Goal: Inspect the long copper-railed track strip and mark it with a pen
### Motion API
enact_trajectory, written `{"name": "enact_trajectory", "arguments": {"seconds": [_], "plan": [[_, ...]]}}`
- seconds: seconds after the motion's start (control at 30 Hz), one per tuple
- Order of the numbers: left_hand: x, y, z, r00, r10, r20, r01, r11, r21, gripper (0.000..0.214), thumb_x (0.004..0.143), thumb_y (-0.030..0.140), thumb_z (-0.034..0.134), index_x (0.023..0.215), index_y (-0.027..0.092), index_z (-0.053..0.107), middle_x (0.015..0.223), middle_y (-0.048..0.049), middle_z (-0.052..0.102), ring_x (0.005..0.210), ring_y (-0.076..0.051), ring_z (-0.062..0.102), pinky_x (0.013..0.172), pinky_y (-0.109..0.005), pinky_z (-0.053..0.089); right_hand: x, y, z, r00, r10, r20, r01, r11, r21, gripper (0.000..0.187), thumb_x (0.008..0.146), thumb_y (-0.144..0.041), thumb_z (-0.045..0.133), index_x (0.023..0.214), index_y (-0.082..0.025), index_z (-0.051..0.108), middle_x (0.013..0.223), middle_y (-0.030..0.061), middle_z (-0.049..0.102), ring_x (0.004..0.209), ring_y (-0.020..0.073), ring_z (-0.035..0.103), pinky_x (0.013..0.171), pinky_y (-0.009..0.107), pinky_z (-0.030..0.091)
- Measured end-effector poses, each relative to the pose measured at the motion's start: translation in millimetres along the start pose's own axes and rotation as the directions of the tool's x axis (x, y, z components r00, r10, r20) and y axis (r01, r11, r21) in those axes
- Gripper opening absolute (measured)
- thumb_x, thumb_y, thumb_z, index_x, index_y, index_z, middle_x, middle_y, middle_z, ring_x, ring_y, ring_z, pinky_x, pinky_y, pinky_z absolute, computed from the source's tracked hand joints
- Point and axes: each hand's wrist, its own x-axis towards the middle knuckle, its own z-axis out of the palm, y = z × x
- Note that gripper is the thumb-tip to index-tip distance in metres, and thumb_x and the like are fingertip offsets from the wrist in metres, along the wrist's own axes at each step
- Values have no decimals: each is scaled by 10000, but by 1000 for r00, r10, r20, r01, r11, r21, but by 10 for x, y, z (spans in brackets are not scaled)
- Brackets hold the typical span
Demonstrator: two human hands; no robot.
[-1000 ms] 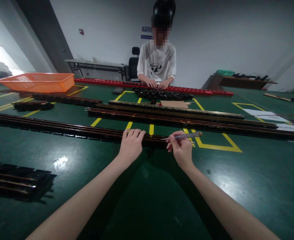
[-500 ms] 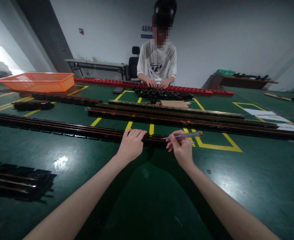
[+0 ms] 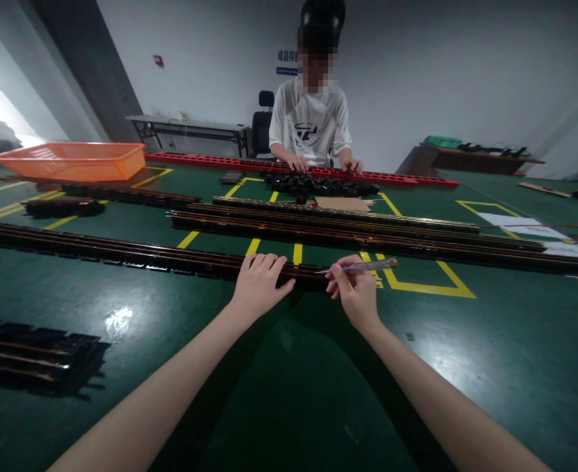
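A long black rail (image 3: pixel 190 257) with thin copper-coloured strips runs across the table in front of me. My left hand (image 3: pixel 259 282) lies over it, fingers spread across its top and thumb out to the right, touching its near side. Pinched in my right hand (image 3: pixel 355 292) is a slim screwdriver (image 3: pixel 374 265) with a clear, purplish handle. Its handle end points right and its thin shaft points left, down at the rail near its right end. Whether the tip touches the rail is too small to tell.
More black rails (image 3: pixel 392 241) lie just beyond, and another bundle (image 3: pixel 33 354) is at near left. An orange basket (image 3: pixel 82 164) stands at far left. Opposite, a co-worker (image 3: pixel 311 118) has both hands at a red slotted rail (image 3: pixel 407 178), behind a heap of black parts (image 3: pixel 328 185).
My left thumb has spread out to the right, away from the fingers. My right hand and the screwdriver have barely moved. The co-worker's hands have moved farther apart.
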Motion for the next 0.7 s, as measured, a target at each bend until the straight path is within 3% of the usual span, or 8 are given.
{"name": "enact_trajectory", "arguments": {"seconds": [0.7], "plan": [[-8,41,12,1000,-30,-9,30,1000,8,364,899,351,444,1147,133,598,1136,-119,643,1082,-278,562,994,-498,355,4,-21,13,1000,-10,7,11,999,-31,190,848,-367,567,792,-197,501,636,-14,621,428,85,561,353,178,442]]}}
